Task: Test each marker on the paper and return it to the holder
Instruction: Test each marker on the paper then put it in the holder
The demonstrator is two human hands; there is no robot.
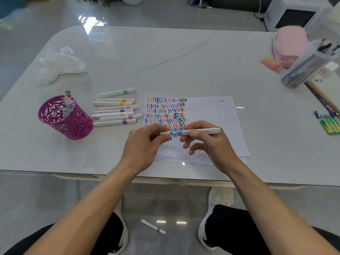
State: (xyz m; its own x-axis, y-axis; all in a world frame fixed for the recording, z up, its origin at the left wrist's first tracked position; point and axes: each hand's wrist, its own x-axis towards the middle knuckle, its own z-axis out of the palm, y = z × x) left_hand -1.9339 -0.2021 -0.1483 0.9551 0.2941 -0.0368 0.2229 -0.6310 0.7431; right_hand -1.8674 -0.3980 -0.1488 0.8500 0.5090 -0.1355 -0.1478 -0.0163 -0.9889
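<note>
My right hand grips the white barrel of a light-blue marker held level above the paper. My left hand pinches the marker's white cap at its tip end, right against the blue section. The paper lies mid-table, its left part covered with rows of coloured squiggles. A purple cut-out holder stands at the left with several markers upright in it. Between holder and paper, several white markers with coloured bands lie in a row.
Crumpled white tissue sits at the back left. A clear tub of pens, a pink pouch and an orange eraser occupy the right. One blue-banded marker lies on the floor between my feet.
</note>
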